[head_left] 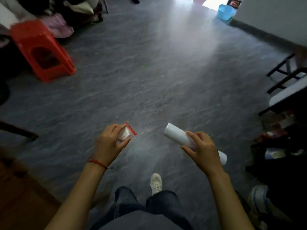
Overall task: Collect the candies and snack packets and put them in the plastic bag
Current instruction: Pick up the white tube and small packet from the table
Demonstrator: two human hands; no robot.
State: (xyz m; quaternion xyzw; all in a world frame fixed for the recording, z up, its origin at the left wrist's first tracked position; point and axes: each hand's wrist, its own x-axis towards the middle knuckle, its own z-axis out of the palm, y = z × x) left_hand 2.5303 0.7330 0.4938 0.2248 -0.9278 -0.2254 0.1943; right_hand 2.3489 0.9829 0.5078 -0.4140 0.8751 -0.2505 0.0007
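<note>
Preparation step, likely: left hand (108, 143) pinching small red-edged plastic bag (127, 132), right hand (201, 151) curled around white roll (181, 138), candies and snack packets unseen, gathering next.

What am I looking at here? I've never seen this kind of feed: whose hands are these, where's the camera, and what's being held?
There is one picture, from a wide-angle camera worn on a person's head, looking forward and down. No machine: just two bare hands. The left hand pinches a small clear zip bag with a red strip. The right hand grips a white roll, possibly rolled plastic bags. Below is a grey floor, with a red stool on the left and a blue basin far off.
</note>
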